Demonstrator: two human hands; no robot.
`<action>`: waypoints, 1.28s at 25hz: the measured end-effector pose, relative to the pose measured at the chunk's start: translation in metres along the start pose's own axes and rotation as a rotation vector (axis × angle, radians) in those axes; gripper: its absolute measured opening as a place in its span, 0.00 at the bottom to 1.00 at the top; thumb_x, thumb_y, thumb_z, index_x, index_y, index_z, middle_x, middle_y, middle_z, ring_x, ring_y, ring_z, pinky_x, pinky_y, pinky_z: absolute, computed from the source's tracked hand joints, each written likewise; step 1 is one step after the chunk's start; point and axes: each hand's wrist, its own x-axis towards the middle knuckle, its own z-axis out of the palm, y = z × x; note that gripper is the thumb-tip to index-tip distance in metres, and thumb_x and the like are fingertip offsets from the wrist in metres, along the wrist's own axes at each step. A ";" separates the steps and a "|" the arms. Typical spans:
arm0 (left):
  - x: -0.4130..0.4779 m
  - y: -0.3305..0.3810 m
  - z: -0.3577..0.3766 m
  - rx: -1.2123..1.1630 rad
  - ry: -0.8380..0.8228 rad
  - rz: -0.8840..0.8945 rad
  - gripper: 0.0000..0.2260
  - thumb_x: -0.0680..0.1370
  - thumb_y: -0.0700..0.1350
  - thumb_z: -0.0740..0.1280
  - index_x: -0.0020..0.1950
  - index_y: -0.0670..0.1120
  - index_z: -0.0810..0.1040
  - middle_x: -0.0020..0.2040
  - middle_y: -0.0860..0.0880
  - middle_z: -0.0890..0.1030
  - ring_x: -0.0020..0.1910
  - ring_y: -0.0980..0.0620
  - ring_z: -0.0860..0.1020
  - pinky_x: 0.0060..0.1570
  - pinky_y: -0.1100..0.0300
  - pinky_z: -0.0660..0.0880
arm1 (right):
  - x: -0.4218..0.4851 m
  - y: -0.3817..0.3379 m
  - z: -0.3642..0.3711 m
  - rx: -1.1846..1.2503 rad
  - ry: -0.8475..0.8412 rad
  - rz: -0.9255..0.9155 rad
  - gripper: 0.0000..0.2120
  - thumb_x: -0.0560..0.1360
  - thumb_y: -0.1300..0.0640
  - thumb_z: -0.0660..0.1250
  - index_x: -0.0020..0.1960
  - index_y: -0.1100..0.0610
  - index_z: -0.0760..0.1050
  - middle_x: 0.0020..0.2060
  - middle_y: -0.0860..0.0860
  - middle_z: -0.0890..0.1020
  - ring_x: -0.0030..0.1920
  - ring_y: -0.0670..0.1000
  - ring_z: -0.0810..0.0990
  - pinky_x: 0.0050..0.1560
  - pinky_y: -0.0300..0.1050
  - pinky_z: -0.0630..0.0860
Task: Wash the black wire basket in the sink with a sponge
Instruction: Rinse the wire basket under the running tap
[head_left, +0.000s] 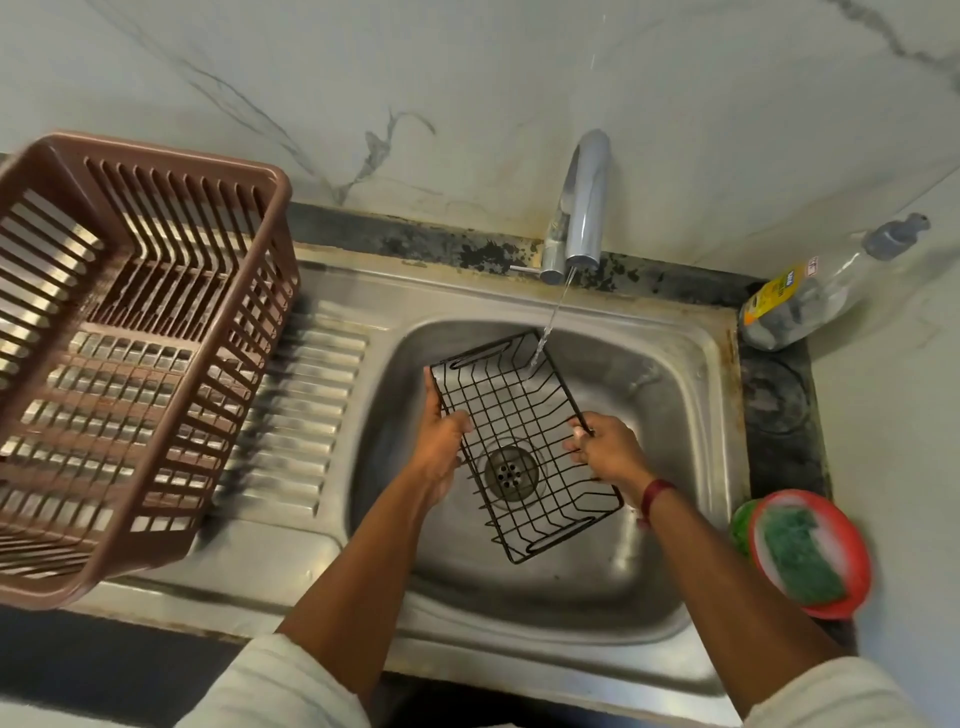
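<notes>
Sleeves (283, 686) cropped; left fingers (432, 388) partly behind basket (522, 441)

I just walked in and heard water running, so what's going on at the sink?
A person holds the black wire basket over the sink, the left hand gripping its left side and the right hand its right edge. Water from the tap runs onto the basket's far end. The green sponge lies untouched in a red dish right of the sink.
</notes>
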 end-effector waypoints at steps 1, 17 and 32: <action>-0.005 0.002 0.000 -0.026 -0.020 0.001 0.46 0.69 0.39 0.65 0.74 0.79 0.53 0.84 0.51 0.58 0.77 0.41 0.65 0.69 0.23 0.60 | -0.003 -0.001 -0.003 0.004 0.004 -0.004 0.09 0.82 0.58 0.59 0.53 0.55 0.78 0.47 0.53 0.84 0.41 0.47 0.80 0.27 0.31 0.68; -0.030 0.029 -0.007 -0.317 -0.073 -0.121 0.28 0.65 0.63 0.73 0.57 0.46 0.75 0.52 0.44 0.77 0.58 0.37 0.81 0.51 0.32 0.78 | -0.003 -0.067 -0.057 -0.272 -0.010 -0.280 0.11 0.83 0.57 0.58 0.60 0.55 0.77 0.48 0.52 0.85 0.47 0.55 0.83 0.42 0.48 0.77; -0.036 0.045 -0.025 0.064 -0.192 -0.076 0.40 0.66 0.75 0.70 0.63 0.44 0.77 0.50 0.38 0.85 0.50 0.39 0.86 0.56 0.40 0.79 | 0.019 -0.095 -0.055 -0.727 0.069 -0.536 0.10 0.83 0.53 0.58 0.50 0.56 0.76 0.41 0.55 0.80 0.41 0.56 0.78 0.41 0.51 0.76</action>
